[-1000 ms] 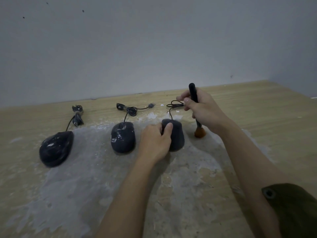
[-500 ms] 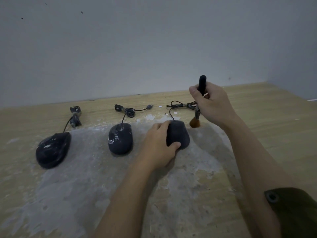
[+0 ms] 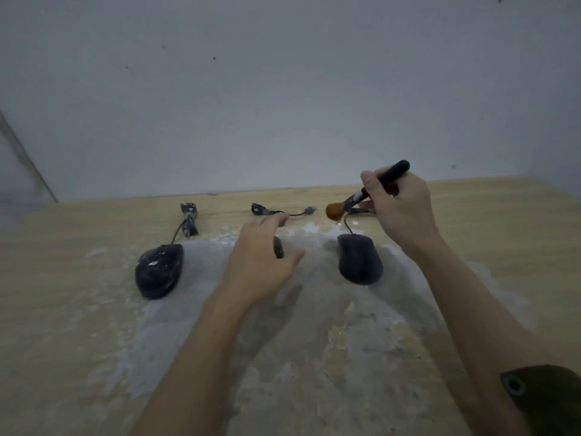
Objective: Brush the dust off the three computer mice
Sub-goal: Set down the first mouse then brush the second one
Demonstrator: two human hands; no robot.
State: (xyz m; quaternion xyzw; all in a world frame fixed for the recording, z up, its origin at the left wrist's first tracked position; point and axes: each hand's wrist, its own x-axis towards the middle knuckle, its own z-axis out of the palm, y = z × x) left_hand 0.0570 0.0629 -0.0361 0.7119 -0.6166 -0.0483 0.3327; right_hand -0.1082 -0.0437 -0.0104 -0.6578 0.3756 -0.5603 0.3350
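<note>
The left hand (image 3: 262, 261), fingers (image 3: 276, 219) spread loose, hovers over the middle dark plastic mouse (image 3: 278, 247) at frame centre, its long axis pointing at the wall; the right hand (image 3: 399, 209) grips the black-handled, brown-bristled brush (image 3: 361, 196) upper right, further from that mouse, likely the next one brushed.

I can't read any words, numbers or signs here. The three mice, the brush, the table and the wall show no letters that I can make out.
</note>
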